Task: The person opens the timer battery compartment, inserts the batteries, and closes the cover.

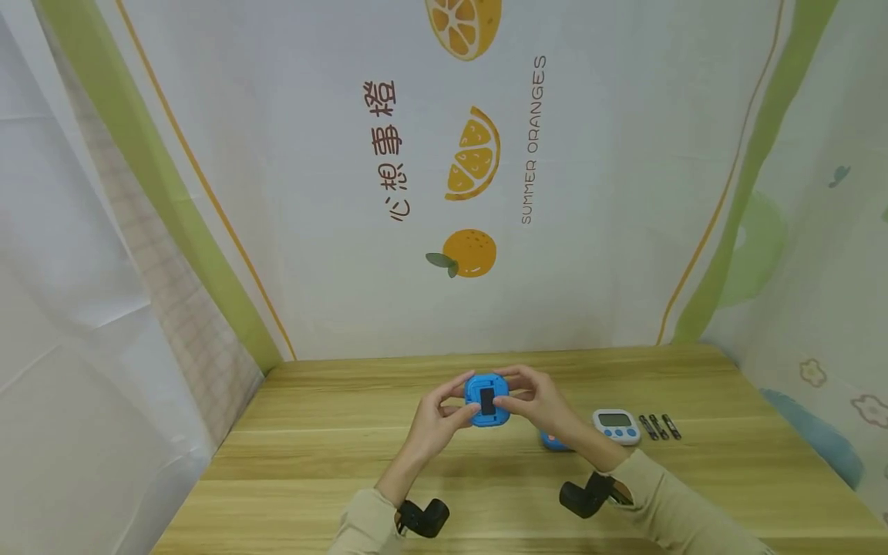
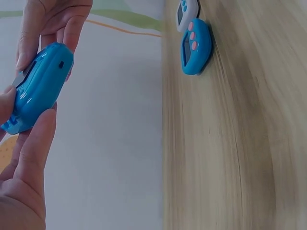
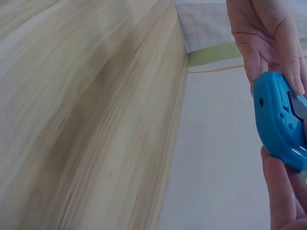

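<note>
Pinching the blue device (image 2: 43, 86), left hand (image 1: 435, 425) and right hand (image 1: 544, 402) apparently work at its dark panel (image 1: 487, 400), the next move probably calling for steady pressure.

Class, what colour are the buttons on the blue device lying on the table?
Pink; the buttons show best in the left wrist view.

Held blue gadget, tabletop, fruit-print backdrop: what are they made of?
Blue gadget: probably hard plastic, glossy; bright highlights on its moulded shell.
Tabletop: wood or wood-look laminate, satin-looking; grain shows, but could be printed.
Backdrop: likely fabric or thin sheeting, matte; faint wrinkles, little shine.
</note>
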`<action>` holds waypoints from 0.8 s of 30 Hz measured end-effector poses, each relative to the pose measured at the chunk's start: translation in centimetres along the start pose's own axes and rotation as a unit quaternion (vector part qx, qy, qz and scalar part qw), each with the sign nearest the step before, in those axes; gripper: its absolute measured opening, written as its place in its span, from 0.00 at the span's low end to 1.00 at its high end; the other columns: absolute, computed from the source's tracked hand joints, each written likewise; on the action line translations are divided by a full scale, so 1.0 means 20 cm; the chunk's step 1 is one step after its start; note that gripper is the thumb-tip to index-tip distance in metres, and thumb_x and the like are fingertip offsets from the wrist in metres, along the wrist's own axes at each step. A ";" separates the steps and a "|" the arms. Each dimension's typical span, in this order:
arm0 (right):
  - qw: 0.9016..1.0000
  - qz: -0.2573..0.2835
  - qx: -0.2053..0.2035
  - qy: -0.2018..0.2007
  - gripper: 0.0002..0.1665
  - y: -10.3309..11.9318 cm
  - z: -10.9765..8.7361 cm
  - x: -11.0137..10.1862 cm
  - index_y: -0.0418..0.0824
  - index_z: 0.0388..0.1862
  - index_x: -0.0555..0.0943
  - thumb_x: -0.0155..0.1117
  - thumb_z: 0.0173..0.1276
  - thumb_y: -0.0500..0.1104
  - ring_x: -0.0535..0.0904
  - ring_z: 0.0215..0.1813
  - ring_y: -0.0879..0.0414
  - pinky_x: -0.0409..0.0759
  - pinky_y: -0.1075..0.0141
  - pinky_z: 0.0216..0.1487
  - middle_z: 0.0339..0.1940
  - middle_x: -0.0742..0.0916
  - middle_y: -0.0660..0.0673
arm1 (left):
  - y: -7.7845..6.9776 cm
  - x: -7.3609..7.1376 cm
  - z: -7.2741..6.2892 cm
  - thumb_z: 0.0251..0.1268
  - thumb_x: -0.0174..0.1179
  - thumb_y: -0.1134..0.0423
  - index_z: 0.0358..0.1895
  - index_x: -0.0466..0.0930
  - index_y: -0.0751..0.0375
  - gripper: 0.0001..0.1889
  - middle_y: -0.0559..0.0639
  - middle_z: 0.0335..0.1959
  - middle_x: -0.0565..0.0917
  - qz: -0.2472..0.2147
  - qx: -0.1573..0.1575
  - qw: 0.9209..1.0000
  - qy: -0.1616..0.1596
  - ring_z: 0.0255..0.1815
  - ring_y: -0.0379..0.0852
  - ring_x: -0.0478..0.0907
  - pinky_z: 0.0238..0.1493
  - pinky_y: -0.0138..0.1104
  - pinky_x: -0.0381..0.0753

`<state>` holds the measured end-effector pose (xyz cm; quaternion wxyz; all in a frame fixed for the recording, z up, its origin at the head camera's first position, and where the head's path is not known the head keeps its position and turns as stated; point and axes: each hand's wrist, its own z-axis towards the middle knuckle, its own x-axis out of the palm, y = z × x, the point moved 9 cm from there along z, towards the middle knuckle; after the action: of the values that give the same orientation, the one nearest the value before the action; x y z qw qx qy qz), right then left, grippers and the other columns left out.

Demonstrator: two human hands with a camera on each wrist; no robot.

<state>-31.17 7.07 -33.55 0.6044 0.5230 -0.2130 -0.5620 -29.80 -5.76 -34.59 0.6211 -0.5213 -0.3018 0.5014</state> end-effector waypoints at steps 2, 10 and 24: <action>1.000 -0.007 0.004 -0.008 0.21 0.04 -0.01 -0.01 0.25 0.51 0.69 0.59 0.58 0.30 0.80 0.37 0.41 0.81 0.62 0.36 0.40 0.79 0.27 | -0.01 0.00 0.00 0.60 0.52 0.74 0.62 0.62 0.68 0.25 0.67 0.44 0.71 -0.004 0.001 1.000 0.001 0.38 0.62 0.78 0.39 0.42 0.80; 0.999 -0.025 -0.011 -0.030 0.20 0.03 0.00 -0.02 0.26 0.49 0.72 0.61 0.58 0.31 0.80 0.37 0.41 0.82 0.60 0.33 0.38 0.80 0.29 | 0.00 -0.01 0.00 0.60 0.53 0.74 0.61 0.62 0.70 0.25 0.68 0.43 0.72 -0.014 -0.001 1.000 -0.004 0.38 0.62 0.78 0.38 0.44 0.79; 0.998 -0.029 -0.057 -0.004 0.21 -0.04 0.02 -0.02 0.27 0.50 0.73 0.62 0.57 0.34 0.79 0.42 0.42 0.81 0.66 0.35 0.41 0.81 0.32 | 0.02 -0.01 0.00 0.57 0.55 0.75 0.60 0.64 0.71 0.24 0.66 0.41 0.73 -0.043 -0.011 0.999 -0.012 0.35 0.59 0.79 0.38 0.47 0.78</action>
<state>-31.98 7.38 -33.95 0.6161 0.4913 -0.1673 -0.5925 -30.07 -6.02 -34.82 0.6327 -0.5089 -0.3367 0.4768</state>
